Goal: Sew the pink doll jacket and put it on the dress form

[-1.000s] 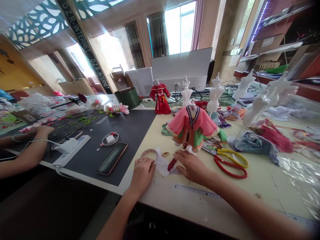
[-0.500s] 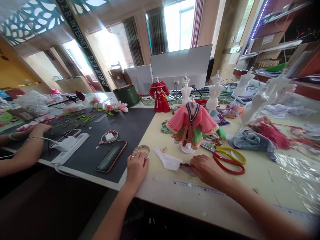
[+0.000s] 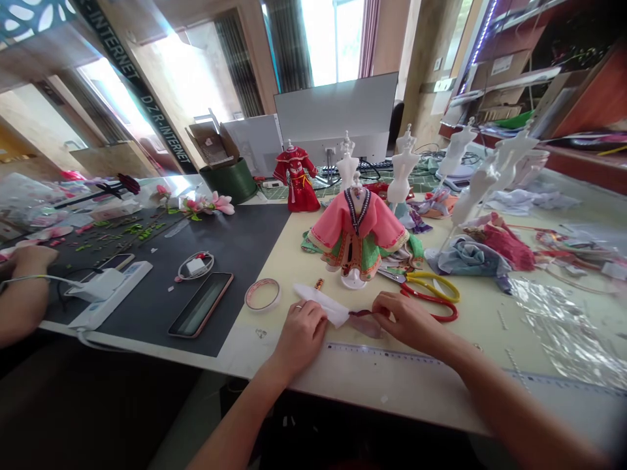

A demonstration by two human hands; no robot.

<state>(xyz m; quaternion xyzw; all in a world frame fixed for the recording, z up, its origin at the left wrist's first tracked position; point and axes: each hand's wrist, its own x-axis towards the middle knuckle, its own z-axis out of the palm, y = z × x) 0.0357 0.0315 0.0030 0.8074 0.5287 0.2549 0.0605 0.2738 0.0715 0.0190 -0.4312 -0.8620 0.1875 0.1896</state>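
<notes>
My left hand is closed on the near edge of a white cloth piece on the cream tabletop. My right hand pinches the right end of a dark red strip, whose other end meets the white cloth. A sheer pale piece lies below the strip. Behind the hands, a small dress form wears a pink and green robe. Scissors with yellow and red handles rest right of it. A tape roll lies left of my left hand.
A transparent ruler runs along the front. On the dark mat are a phone, a power strip and flowers. Another person's arm is at far left. White dress forms, fabric heaps and crinkled plastic stand or lie right.
My left hand has left the tape roll and moved right onto the white cloth. My right hand still holds the dark red strip, now stretched out more visibly. The view has shifted to the right.
</notes>
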